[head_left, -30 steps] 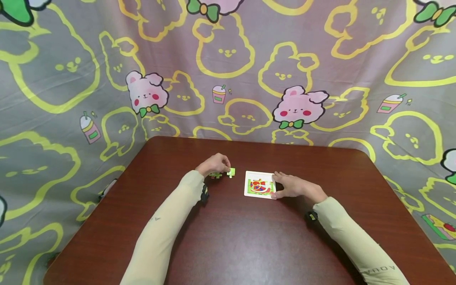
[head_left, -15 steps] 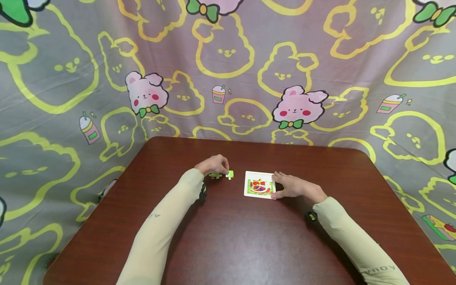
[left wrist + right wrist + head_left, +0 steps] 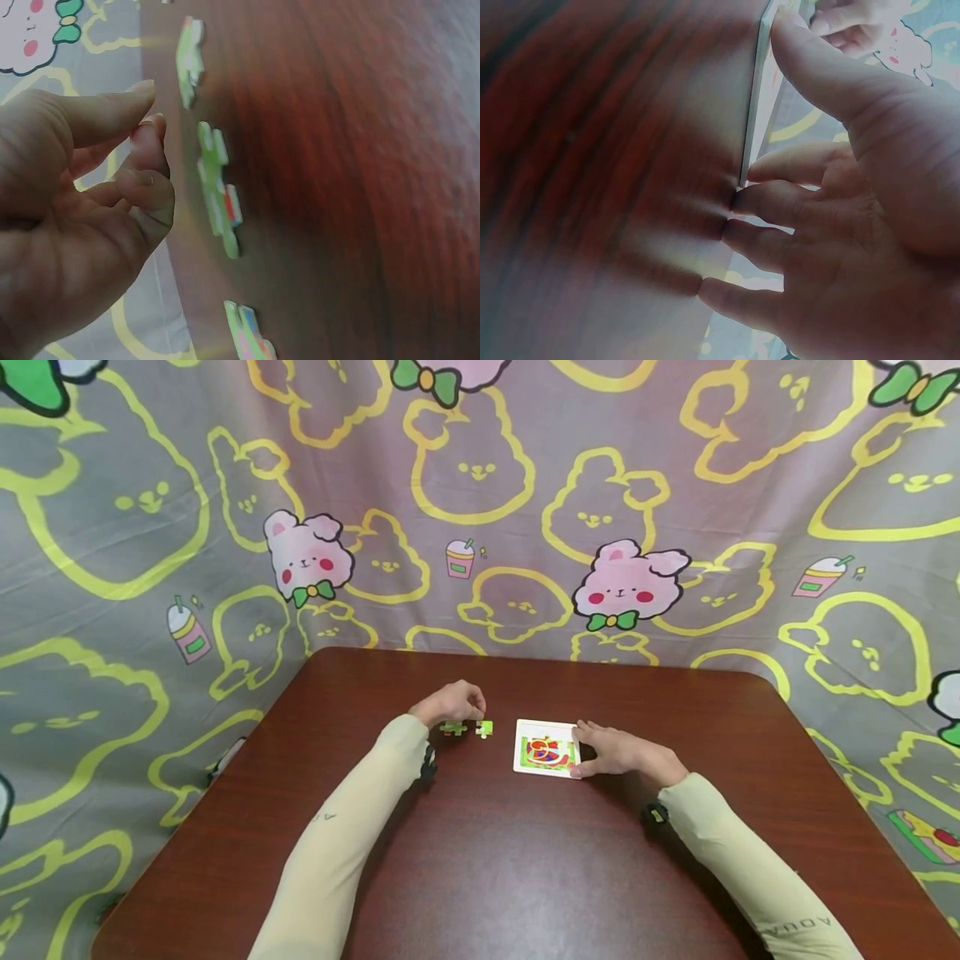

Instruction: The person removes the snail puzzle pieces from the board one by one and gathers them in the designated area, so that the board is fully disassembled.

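My left hand [image 3: 453, 702] hovers over the far middle of the table, thumb and fingers bent toward each other. In the left wrist view a gap shows between the thumb tip and the index finger [image 3: 154, 142]. A green-and-white jigsaw piece [image 3: 485, 728] lies just under the fingertips, with more green pieces [image 3: 453, 727] beside it, partly hidden by the hand. My right hand [image 3: 611, 752] rests along the right edge of a white-framed puzzle board [image 3: 547, 724]. Its thumb touches the near right corner, and its straight fingers lie at the edge and on the table.
The brown table [image 3: 510, 860] spreads widely in front of both arms. A patterned cloth [image 3: 495, 543] hangs behind its far edge and along the sides. In the left wrist view another jigsaw piece [image 3: 247, 334] lies at the bottom.
The left fingers have let go of the green-and-white jigsaw piece and lifted slightly above it; the piece has shifted and turned a little. The right hand and puzzle board stay in place.
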`<state>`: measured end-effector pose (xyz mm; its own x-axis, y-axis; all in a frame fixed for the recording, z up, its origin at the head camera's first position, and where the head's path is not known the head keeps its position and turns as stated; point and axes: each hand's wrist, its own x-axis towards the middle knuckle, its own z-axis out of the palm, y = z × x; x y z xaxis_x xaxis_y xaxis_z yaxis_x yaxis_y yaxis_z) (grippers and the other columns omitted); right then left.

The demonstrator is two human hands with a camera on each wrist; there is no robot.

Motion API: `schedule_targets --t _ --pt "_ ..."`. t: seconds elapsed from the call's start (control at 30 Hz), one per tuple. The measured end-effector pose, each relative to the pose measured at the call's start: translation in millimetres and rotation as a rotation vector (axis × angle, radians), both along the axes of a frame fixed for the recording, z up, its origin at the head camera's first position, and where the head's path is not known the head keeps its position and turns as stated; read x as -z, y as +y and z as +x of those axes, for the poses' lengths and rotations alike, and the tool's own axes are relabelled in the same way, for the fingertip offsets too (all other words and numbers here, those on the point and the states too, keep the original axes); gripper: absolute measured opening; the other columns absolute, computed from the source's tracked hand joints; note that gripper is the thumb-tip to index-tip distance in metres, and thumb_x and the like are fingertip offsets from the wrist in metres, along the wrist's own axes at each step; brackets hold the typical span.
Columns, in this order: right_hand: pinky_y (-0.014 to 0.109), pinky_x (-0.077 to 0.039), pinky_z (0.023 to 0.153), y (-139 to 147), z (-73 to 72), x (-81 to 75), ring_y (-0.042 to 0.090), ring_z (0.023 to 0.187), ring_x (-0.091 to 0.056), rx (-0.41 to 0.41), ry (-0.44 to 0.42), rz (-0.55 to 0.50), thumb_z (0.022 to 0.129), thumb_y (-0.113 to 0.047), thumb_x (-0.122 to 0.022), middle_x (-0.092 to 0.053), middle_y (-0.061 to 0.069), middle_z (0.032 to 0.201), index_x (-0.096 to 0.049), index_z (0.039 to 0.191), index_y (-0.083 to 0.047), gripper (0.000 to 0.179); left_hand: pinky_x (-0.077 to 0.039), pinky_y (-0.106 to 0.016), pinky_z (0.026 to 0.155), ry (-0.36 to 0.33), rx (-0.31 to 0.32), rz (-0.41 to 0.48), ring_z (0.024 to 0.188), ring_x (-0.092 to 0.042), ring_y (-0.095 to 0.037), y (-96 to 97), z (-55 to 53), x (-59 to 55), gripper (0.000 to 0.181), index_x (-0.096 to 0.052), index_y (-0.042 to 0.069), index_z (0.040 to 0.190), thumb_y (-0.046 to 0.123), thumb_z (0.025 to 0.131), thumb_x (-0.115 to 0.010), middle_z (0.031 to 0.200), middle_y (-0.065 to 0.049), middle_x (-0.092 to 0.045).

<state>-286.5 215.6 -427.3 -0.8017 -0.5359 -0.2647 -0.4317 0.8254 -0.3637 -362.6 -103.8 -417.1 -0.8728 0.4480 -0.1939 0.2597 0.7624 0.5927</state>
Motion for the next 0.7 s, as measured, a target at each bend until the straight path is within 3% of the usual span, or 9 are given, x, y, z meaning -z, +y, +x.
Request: schedule_targets --t 0.17,0.5,0.7 --pt "0.06 -0.024 0.115 0 -0.6 -0.8 0.047 0.146 -0.02 -0.004 0.005 0.002 0.087 -0.047 -0.071 -0.02 0.033 0.157 -0.035 0.147 0.006 0.087 -0.044 -0.024 0.067 0.032 0.02 0.032 0.077 -0.055 -0.013 4.4 1.1 -2.4 0.006 -0.067 0.01 0.096 0.014 0.091 -0.068 0.089 -0.002 -0.065" --pt "0.059 -0.024 0.115 0 -0.9 -1.1 0.046 0.147 -0.018 0.001 0.003 0.005 0.087 -0.046 -0.071 -0.019 0.032 0.157 -0.036 0.147 0.004 0.086 -0.044 -0.021 0.062 0.046 0.027 0.121 0.07 -0.057 -0.01 18.4 10.0 3.6 0.011 -0.067 0.008 0.102 0.014 0.092 -0.067 0.088 -0.003 -0.067" --pt "0.061 -0.023 0.115 -1 0.3 -0.9 0.047 0.147 -0.018 -0.002 0.002 0.002 0.086 -0.047 -0.071 -0.02 0.032 0.157 -0.036 0.147 0.005 0.087 -0.045 -0.021 0.058 -0.002 0.009 0.157 0.069 -0.06 -0.012 30.9 19.6 7.1 0.015 -0.066 0.008 0.106 0.015 0.093 -0.067 0.09 -0.009 -0.07"
